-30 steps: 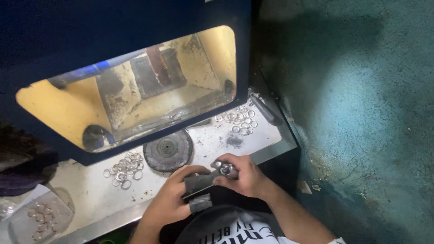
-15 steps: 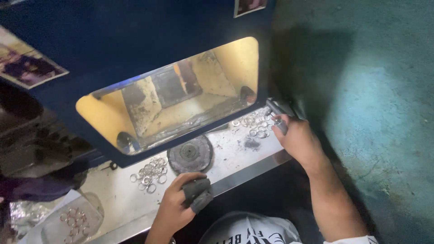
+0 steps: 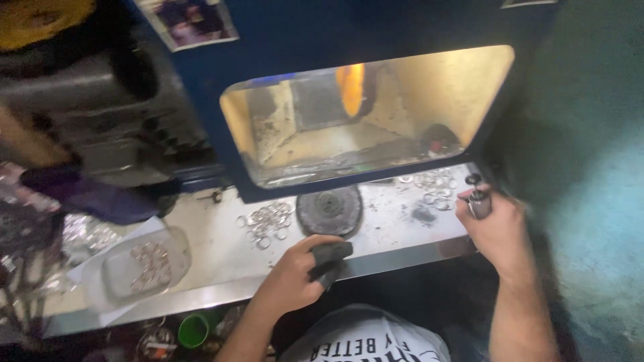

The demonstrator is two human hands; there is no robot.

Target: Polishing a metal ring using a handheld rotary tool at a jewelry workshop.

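At the bench's right end, right hand (image 3: pixel 498 226) closed around a small metal tool (image 3: pixel 478 201) with a dark knob, held upright beside scattered metal rings (image 3: pixel 433 188) — within easy reach. Left hand (image 3: pixel 302 271), fingers curled together, wears dark finger covers (image 3: pixel 330 258) near the round dark disc (image 3: pixel 329 210); whether it pinches anything — cannot tell. Glowing spot inside the yellow chamber (image 3: pixel 429 94) blurred
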